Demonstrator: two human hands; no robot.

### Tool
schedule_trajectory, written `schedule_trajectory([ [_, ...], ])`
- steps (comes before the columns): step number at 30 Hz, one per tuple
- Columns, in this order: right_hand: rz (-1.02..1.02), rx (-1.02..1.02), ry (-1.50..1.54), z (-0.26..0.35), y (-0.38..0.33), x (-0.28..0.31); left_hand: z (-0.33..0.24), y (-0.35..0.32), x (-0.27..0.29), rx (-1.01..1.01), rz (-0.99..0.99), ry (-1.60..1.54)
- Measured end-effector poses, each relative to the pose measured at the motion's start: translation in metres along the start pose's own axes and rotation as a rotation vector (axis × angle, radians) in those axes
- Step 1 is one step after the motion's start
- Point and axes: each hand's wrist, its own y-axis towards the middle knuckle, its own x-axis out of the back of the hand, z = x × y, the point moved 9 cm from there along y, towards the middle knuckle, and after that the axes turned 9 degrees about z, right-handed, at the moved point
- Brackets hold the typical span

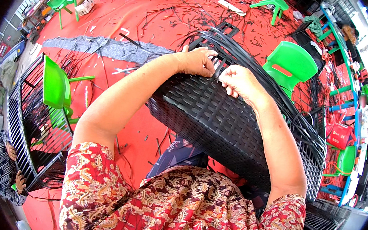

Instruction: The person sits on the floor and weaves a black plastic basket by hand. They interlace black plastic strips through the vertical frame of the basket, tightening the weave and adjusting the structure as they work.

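Note:
A large black woven panel (210, 113) of flat plastic strips lies tilted across in front of me, over my lap. Its far left part shows open frame bars with gaps. There my left hand (196, 61) bends over the edge of the weave, fingers curled down at a strip. Close beside it, my right hand (239, 81) is pinched at the same spot, its fingertips on what seems to be a thin black strip. A thick bundle of loose black strips (258, 75) runs along the panel's far side.
A green plastic chair (291, 63) stands just beyond the panel. Another green chair (56, 85) is at the left, by a black metal frame (24, 139) where another person's hands (20, 182) show. Strip scraps litter the red floor (157, 19). A blue-green rack (349, 95) lines the right.

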Motion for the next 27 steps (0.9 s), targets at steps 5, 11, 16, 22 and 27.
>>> schedule_trajectory([
  [5,-0.127,0.211,-0.188,0.023,0.001,0.008,0.003,-0.004,0.011,-0.226,-0.092,-0.412],
  [11,-0.051,0.100,0.037,0.033,0.028,-0.016,0.025,-0.024,0.049,-0.242,-0.362,-0.416],
  [16,-0.133,0.140,0.089,0.022,0.040,-0.012,0.034,-0.030,0.046,-0.081,-0.331,0.248],
  [22,-0.196,0.168,-0.007,0.024,0.039,-0.014,0.042,-0.021,0.019,0.155,-0.115,0.141],
  [27,-0.106,0.119,0.022,0.019,0.043,-0.019,0.045,-0.010,0.013,-0.093,0.023,-0.083],
])
